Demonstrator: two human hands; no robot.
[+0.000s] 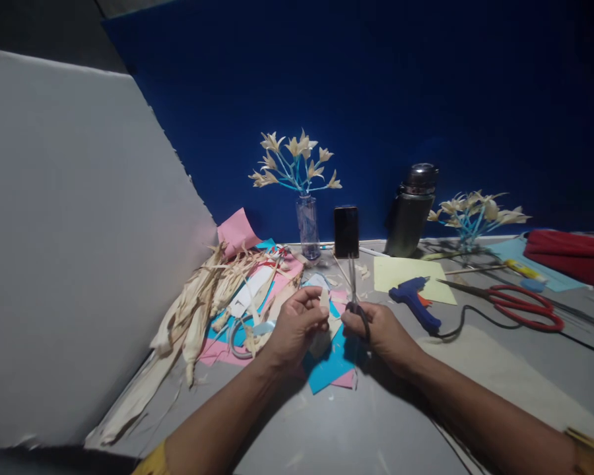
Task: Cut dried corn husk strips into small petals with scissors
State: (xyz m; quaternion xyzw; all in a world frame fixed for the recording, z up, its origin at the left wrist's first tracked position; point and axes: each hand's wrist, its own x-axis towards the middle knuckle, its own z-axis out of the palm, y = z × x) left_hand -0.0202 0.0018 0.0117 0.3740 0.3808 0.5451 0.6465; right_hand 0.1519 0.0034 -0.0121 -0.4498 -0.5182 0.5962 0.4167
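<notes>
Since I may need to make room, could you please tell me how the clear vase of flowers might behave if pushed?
The clear vase could tip fairly easily, being narrow beneath a wide spread of flowers. It is probably light, since its see-through body looks hollow.

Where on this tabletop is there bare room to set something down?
Mostly bare gray tabletop lies between the left forearm and right forearm, on the near side of the blue paper. Crowded: corn husks at left; blue glue gun and red-handled scissors at right.
</notes>
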